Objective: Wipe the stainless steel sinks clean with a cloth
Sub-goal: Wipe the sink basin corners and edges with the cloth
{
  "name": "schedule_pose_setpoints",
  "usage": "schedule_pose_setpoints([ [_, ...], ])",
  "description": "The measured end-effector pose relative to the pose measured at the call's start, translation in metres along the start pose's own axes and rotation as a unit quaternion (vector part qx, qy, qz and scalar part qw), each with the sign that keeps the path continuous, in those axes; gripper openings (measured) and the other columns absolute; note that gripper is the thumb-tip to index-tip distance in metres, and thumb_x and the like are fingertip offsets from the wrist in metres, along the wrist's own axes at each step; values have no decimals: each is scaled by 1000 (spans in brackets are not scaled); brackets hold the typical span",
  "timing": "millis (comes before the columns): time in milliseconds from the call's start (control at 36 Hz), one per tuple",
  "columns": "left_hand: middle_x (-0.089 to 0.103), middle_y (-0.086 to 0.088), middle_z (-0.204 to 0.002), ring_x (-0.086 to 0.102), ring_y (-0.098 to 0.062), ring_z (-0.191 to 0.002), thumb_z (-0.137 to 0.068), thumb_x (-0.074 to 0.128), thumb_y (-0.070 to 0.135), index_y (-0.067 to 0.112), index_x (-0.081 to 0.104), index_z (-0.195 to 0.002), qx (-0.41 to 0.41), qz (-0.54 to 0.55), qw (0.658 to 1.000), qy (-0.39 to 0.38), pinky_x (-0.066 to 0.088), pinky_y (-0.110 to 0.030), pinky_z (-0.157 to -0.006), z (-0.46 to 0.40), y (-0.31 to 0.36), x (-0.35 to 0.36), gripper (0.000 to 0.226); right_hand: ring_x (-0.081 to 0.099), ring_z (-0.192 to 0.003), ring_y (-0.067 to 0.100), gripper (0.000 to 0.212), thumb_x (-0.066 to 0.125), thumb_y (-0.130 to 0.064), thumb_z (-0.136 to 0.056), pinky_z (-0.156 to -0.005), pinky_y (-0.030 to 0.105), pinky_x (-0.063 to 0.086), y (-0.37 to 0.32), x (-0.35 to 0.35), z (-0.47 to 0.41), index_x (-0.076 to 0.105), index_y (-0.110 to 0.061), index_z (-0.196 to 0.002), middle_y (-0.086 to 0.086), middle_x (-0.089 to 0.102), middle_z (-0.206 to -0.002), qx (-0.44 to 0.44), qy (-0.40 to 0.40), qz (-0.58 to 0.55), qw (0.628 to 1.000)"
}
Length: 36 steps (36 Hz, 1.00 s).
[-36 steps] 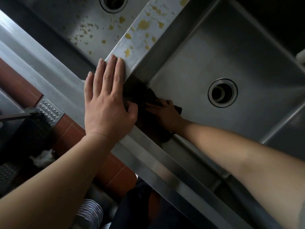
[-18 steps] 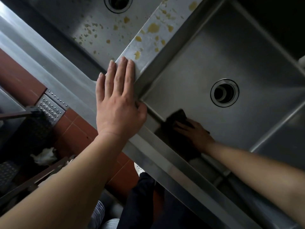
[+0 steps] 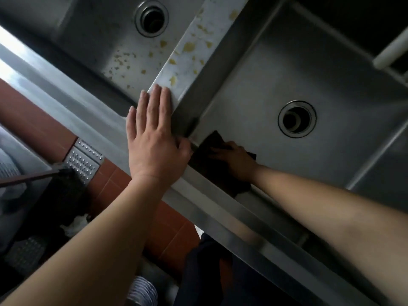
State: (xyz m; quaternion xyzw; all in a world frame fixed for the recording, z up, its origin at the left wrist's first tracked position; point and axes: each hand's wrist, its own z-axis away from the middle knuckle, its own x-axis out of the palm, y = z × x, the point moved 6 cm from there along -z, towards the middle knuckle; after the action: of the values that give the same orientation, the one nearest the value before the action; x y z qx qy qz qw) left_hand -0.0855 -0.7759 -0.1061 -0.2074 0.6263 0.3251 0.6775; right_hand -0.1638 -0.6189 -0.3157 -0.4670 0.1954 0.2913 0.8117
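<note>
A: Item one, progress. We log the right-hand sink basin as largely free of marks on its floor around the drain. The divider ledge, running toward 12 o'clock from our left hand, carries yellow splatters; so does the left-hand basin near its own drain. Judgement: one basin in hand, ledge and second basin outstanding.

B: Item two, cloth?

A: Dark cloth, lying in the right-hand basin's near-left corner, at 8 o'clock from that drain, partly running up the front wall.

B: Item three, hands.

A: Right hand: fingers spread flat on top of the cloth, pressing it to the steel rather than gripping it. Whether any fold is pinched beneath, we cannot tell. Left hand: open, palm down, holding nothing, braced on the front rim with fingertips on the near end of the ledge.

B: Remaining?

A: We judge most of the splatter untouched.
</note>
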Motion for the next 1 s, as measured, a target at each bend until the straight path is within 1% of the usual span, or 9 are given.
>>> schedule_pose_setpoints([
  [167,11,-6,-166,4,-23,-153,-78,55,37,17,10,-158,3,8,1000,3,5,-46,-124,2,1,0,94,9,-151,27,55,46,-12,-101,-119,38,15,65,38,108,40,-40,-148,-7,18,-164,99,-72,35,992],
  [278,8,-6,-166,2,-23,-153,-79,52,39,17,6,-158,9,10,1000,-5,3,-47,-124,2,2,-2,93,18,-146,31,57,48,-11,-99,-119,37,23,98,52,190,37,-36,-149,1,18,-163,217,-83,41,972],
  [361,4,-6,-167,-1,-23,-153,-80,52,34,16,3,-158,4,5,1000,-20,1,-47,-124,4,3,-2,93,31,-136,39,69,57,-2,-88,-113,40,34,115,47,231,37,-27,-149,9,24,-157,360,-31,-8,933],
  [444,2,-5,-167,-3,-23,-153,-81,52,29,16,2,-158,-7,5,999,-33,0,-46,-124,2,3,-2,93,42,-127,43,60,67,-11,-84,-112,41,35,118,33,240,47,-18,-140,16,36,-147,474,53,-100,873],
  [528,4,-5,-167,0,-25,-153,-80,49,26,19,5,-158,-34,17,999,-33,2,-47,-124,9,1,-2,89,37,-130,45,56,74,-28,-83,-115,47,29,114,28,228,50,-19,-133,14,36,-146,529,85,-152,830],
  [583,7,-5,-167,2,-26,-153,-83,43,27,22,9,-158,-53,33,998,-23,4,-47,-124,21,2,-2,83,37,-130,45,59,75,-31,-82,-112,45,32,112,28,224,48,-19,-134,14,35,-147,534,93,-145,827],
  [750,23,-1,-164,14,-20,-152,-89,46,25,26,26,-156,-90,62,993,47,11,-40,-123,43,2,-1,69,32,-132,47,59,64,-1,-83,-111,45,37,110,29,205,49,-18,-137,14,33,-147,474,131,-128,861],
  [889,30,0,-161,19,-19,-151,-88,47,27,27,34,-153,-100,88,989,66,14,-41,-122,42,-1,0,67,16,-143,47,60,54,-6,-90,-112,57,31,99,-2,149,41,-24,-145,9,22,-159,443,165,-105,875],
  [1000,31,1,-161,20,-17,-151,-88,49,25,27,36,-152,-103,93,988,74,16,-41,-122,42,1,-2,65,17,-143,46,55,47,-9,-95,-111,57,30,67,-34,67,41,-24,-148,7,21,-161,361,149,-51,919],
])
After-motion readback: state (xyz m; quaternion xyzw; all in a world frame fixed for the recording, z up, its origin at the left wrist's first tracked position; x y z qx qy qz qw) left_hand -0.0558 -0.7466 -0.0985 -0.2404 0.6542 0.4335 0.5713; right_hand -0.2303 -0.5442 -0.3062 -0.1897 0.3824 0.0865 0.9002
